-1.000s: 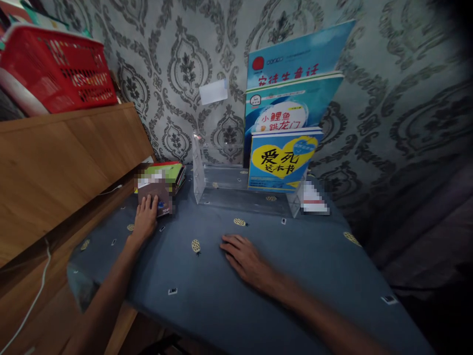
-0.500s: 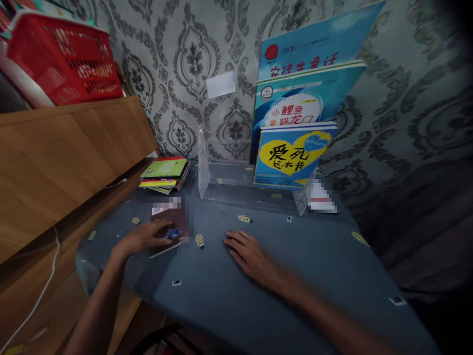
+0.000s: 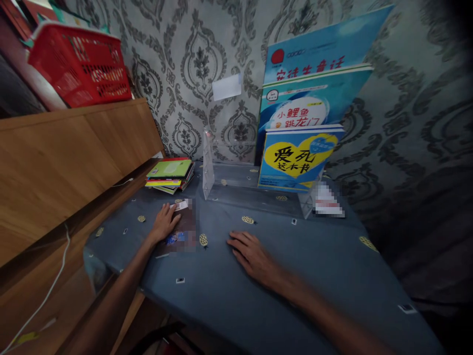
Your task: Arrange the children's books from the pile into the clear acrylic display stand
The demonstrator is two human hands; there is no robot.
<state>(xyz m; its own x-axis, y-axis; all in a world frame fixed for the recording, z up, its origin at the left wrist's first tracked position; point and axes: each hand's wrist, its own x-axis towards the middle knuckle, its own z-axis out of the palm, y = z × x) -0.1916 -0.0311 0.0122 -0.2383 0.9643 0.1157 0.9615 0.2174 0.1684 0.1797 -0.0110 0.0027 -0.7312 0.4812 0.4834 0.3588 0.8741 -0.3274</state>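
Note:
A dark brown book point(image 3: 185, 227) lies flat on the left part of the table, its cover partly pixelated. My left hand point(image 3: 165, 223) rests on this book's upper left side, fingers stretched toward its far edge, not wrapped round it. Further right, my right hand point(image 3: 249, 254) lies on the blue-grey tablecloth point(image 3: 229, 291) with its fingers extended and nothing in them. Beyond the hands stands a clear acrylic rack point(image 3: 209, 170). In its right half are a blue book with a yellow heart point(image 3: 301, 158), a teal book point(image 3: 295, 106) and a taller blue book point(image 3: 325, 47), stepped one behind another.
A stack of several thin books point(image 3: 170, 173) sits at the back left. A pixelated white item point(image 3: 327, 202) lies right of the rack. On a wooden ledge point(image 3: 84, 143) stands a red basket point(image 3: 81, 64). A white cable point(image 3: 55, 281) hangs at left; patterned wallpaper is behind.
My left hand has moved from the middle of the brown book to its upper left side. My right hand stays in place on the cloth. The view has shifted slightly.

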